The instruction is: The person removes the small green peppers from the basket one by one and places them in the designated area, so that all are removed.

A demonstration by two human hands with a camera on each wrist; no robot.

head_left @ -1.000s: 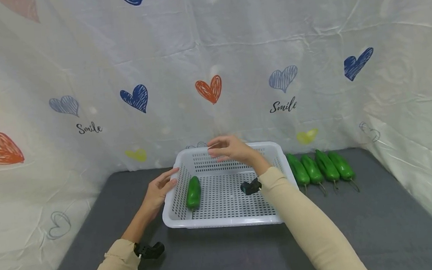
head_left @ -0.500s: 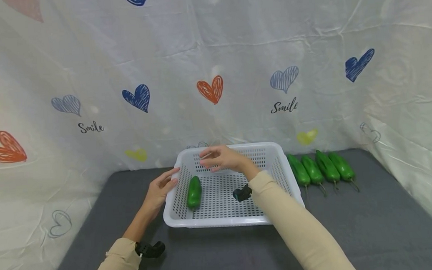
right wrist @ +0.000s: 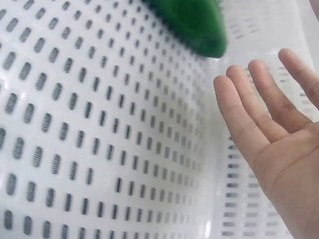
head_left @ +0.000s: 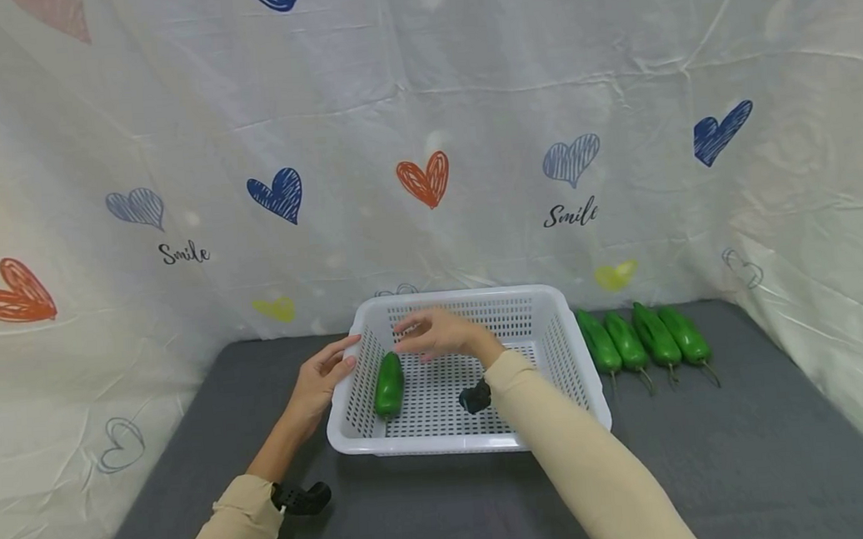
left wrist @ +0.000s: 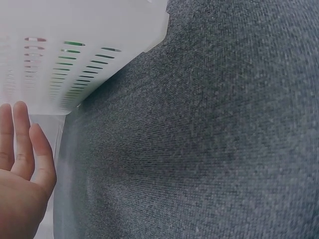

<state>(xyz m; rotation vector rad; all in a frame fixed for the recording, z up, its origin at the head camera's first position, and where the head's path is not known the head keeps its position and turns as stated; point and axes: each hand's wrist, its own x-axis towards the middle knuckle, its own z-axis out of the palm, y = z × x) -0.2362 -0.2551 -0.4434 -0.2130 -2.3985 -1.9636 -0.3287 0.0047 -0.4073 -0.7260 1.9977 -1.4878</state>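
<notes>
A white perforated plastic basket (head_left: 481,443) stands on the grey cloth, with one glossy green pepper (head_left: 389,385) lying along its left side. My left hand (head_left: 319,387) is at the basket's left rim; in the left wrist view its fingers (left wrist: 22,144) are fairly straight beside the slotted outer wall. Inside the basket outline my right hand (head_left: 439,333) reaches in from the right, fingertips close to the pepper's far end. The right wrist view has that palm (right wrist: 294,169) bare and the fingers spread loosely, just short of the pepper's tip (right wrist: 214,47).
Several more green peppers (head_left: 654,337) lie side by side on the grey cloth (head_left: 774,446), right of the basket, stems toward me. A white curtain (head_left: 370,249) printed with hearts hangs right behind the basket. Dark wrist cameras (head_left: 305,500) sit on both wrists.
My right hand has come down and left, from above the basket's far rim to beside the pepper inside. The left hand stays at the rim.
</notes>
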